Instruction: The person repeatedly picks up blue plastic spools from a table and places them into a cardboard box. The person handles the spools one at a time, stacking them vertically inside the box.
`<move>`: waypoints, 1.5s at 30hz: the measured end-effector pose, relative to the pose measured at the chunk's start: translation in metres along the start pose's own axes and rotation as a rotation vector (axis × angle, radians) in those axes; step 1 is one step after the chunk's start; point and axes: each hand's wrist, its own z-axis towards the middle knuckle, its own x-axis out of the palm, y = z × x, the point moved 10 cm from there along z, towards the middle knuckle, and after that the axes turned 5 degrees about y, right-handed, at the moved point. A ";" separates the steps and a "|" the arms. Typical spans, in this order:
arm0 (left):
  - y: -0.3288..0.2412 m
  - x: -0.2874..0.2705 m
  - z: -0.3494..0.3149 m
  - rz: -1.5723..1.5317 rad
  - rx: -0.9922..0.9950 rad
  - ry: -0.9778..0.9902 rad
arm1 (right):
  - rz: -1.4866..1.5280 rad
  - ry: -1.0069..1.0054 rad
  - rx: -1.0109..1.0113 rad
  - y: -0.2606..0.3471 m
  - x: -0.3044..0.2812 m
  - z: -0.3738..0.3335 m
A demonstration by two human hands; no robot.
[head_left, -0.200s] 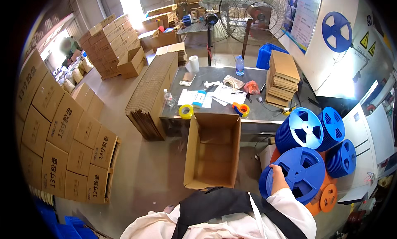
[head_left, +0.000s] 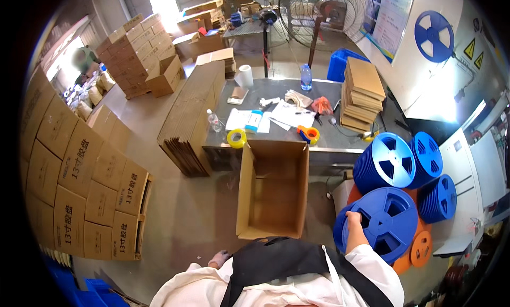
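My right hand (head_left: 354,222) is closed on the left side of a large blue plastic reel (head_left: 390,228), the front one of a tilted stack at my right. Some of its fingers are hidden at the reel's cut-out. Low beside my body on the left is my left hand (head_left: 219,258), which looks greyish, as if gloved. It is small in view and touches nothing that I can see. In front of me stands an open cardboard box (head_left: 273,200), its inside bare, against the near edge of the grey table (head_left: 255,102).
More blue reel stacks (head_left: 385,161) stand on an orange base (head_left: 421,248). On the table are yellow tape (head_left: 237,138), a tape dispenser (head_left: 308,135), papers, bottles and cardboard sheets (head_left: 363,94). Flattened cartons (head_left: 191,115) lean at its left; stacked boxes (head_left: 79,184) rise further left.
My left hand has come further into view beside my body. My right hand stays at the reel, and the whole view has shifted slightly.
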 end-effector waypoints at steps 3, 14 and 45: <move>-0.137 -0.010 0.058 0.141 0.136 0.002 | 0.169 -0.102 0.152 -0.035 -0.052 0.053; -0.153 -0.016 0.192 -0.013 0.030 0.428 | 0.981 -0.477 -0.307 -0.027 -0.156 -0.200; -0.476 0.029 -0.066 -0.163 0.757 0.264 | 1.992 0.685 -0.988 0.033 -0.046 -0.474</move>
